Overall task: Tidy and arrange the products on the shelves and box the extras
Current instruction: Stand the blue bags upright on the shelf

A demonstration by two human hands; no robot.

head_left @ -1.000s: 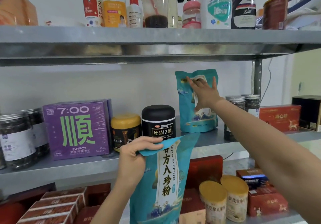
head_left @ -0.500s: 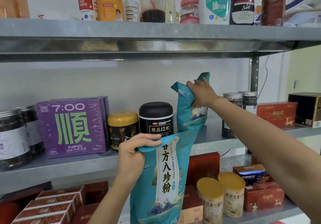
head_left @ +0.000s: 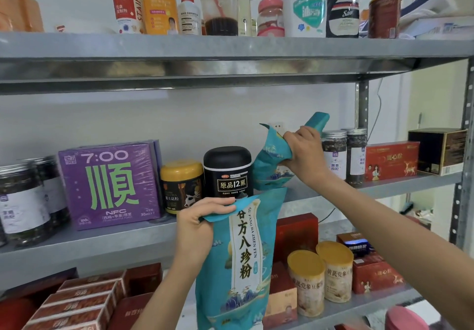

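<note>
My left hand [head_left: 197, 227] grips the top corner of a teal pouch [head_left: 243, 260] with a white label, which hangs in front of the middle shelf [head_left: 102, 237]. My right hand [head_left: 305, 155] grips the crumpled top of a second teal pouch [head_left: 269, 173]. That pouch stands tilted on the middle shelf beside a black jar [head_left: 227, 172]. A yellow-lidded jar [head_left: 181, 186] and a purple box [head_left: 109, 185] stand to the left of the black jar.
Two clear jars [head_left: 343, 155] and a red box [head_left: 391, 160] stand right of my right hand, and dark jars [head_left: 23, 199] at the far left. Bottles [head_left: 159, 4] line the top shelf. Two yellow-lidded tins [head_left: 320, 276] and red boxes [head_left: 84, 301] fill the lower shelf.
My right hand went from lying flat on the upright shelf pouch to gripping its top, crumpling it and tipping it left toward the black jar. My left hand kept hold of its pouch.
</note>
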